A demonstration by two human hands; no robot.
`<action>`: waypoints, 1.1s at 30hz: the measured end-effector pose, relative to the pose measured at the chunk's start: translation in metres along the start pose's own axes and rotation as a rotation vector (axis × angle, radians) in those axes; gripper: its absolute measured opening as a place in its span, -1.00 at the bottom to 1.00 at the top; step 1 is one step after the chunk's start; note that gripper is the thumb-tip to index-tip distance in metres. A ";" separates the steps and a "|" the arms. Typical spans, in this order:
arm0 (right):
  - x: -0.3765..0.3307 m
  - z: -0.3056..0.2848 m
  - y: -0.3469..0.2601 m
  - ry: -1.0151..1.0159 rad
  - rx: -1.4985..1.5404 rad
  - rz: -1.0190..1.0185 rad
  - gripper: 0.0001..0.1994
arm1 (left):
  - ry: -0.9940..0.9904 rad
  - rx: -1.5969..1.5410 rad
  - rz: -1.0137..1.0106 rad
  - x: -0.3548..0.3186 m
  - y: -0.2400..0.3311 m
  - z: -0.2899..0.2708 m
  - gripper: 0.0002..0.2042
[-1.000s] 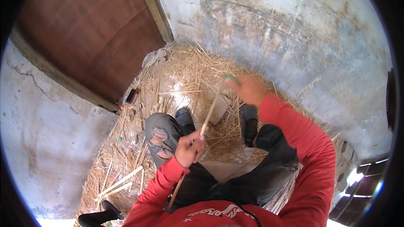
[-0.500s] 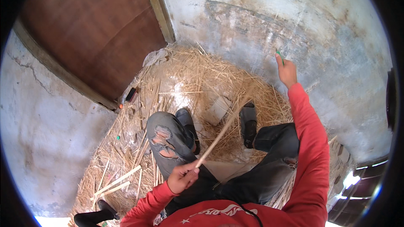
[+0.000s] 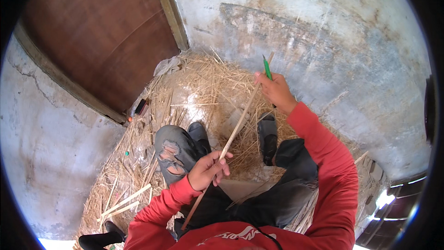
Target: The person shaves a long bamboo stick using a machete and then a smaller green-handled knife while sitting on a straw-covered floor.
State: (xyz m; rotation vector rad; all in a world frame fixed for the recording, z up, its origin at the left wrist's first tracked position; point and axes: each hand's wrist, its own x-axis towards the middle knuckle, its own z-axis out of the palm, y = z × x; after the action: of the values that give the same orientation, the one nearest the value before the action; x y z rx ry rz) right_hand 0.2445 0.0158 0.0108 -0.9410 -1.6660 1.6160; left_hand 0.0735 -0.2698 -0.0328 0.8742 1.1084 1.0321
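Now the left hand [image 3: 208, 170] pinches the long thin stick [image 3: 233, 132] mid-shaft, right hand [image 3: 276, 90] gripping a green-handled blade [image 3: 267, 68] against its tip; shaving calls for steady pull

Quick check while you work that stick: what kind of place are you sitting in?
Probably a rough outbuilding or yard corner used for handcraft. The wall is bare, stained cement, a plain brown wooden door stands to the left, and the floor is covered in loose straw with split cane strips lying in it.

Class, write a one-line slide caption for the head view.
Left hand and right hand hold a thin bamboo strip over scattered straw.
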 end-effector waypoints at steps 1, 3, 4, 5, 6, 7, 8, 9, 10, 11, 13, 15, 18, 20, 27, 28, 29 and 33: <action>0.000 -0.002 -0.001 -0.008 0.053 -0.002 -0.62 | -0.003 0.033 0.037 0.009 0.006 0.000 -0.61; 0.000 -0.005 -0.001 -0.020 0.093 0.003 -0.62 | -0.020 0.067 0.073 0.028 0.023 -0.002 -0.61; -0.001 -0.005 0.001 -0.028 0.080 0.009 -0.61 | -0.030 0.069 0.075 0.037 0.036 -0.002 -0.61; -0.001 -0.004 0.002 -0.040 0.067 0.015 -0.61 | -0.036 0.070 0.077 0.045 0.047 -0.003 -0.61; -0.002 -0.001 0.002 -0.049 0.025 0.001 -0.62 | -0.026 0.106 0.079 0.055 0.055 -0.005 -0.62; -0.004 0.002 0.002 -0.057 -0.017 -0.012 -0.62 | -0.032 0.081 0.083 0.064 0.059 -0.008 -0.63; -0.006 0.001 0.002 -0.060 -0.060 -0.026 -0.63 | -0.044 0.056 0.088 0.075 0.061 -0.010 -0.64; -0.005 -0.001 0.005 -0.052 -0.176 -0.126 -0.62 | -0.057 0.032 0.093 0.085 0.060 -0.012 -0.64; -0.004 -0.004 0.009 -0.043 -0.293 -0.225 -0.60 | -0.074 0.007 0.082 0.094 0.056 -0.016 -0.65; -0.002 -0.005 0.012 -0.035 -0.407 -0.323 -0.59 | -0.053 -0.008 0.094 0.097 0.055 -0.015 -0.65; -0.018 0.009 -0.008 -0.026 -0.542 -0.320 -0.55 | 0.012 -0.045 0.114 0.097 0.049 -0.019 -0.65; -0.038 0.019 -0.020 -0.072 -0.643 -0.288 -0.50 | 0.048 -0.080 0.138 0.099 0.049 -0.019 -0.66; -0.054 0.033 -0.017 -0.200 -0.747 -0.250 -0.46 | 0.112 -0.107 0.141 0.100 0.057 -0.016 -0.66; -0.058 0.040 -0.013 -0.235 -0.852 -0.268 -0.46 | 0.143 -0.122 0.122 0.099 0.059 -0.016 -0.67; -0.024 0.026 0.003 -0.107 -0.985 -0.265 -0.38 | 0.153 -0.117 0.082 0.092 0.044 -0.027 -0.67; -0.020 0.027 0.007 -0.064 -0.986 -0.264 -0.36 | 0.164 -0.117 0.087 0.091 0.044 -0.027 -0.67; -0.017 0.026 0.008 -0.016 -0.990 -0.257 -0.35 | 0.146 -0.100 0.075 0.090 0.045 -0.026 -0.66; 0.008 -0.022 0.004 0.116 -0.949 -0.138 -0.34 | 0.085 -0.034 0.053 0.082 0.044 -0.017 -0.65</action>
State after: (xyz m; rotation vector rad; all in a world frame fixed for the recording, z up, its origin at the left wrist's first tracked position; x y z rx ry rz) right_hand 0.2585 0.0345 0.0077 -1.2669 -2.3749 0.6011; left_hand 0.0571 -0.1780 -0.0184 0.8430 1.1409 1.1377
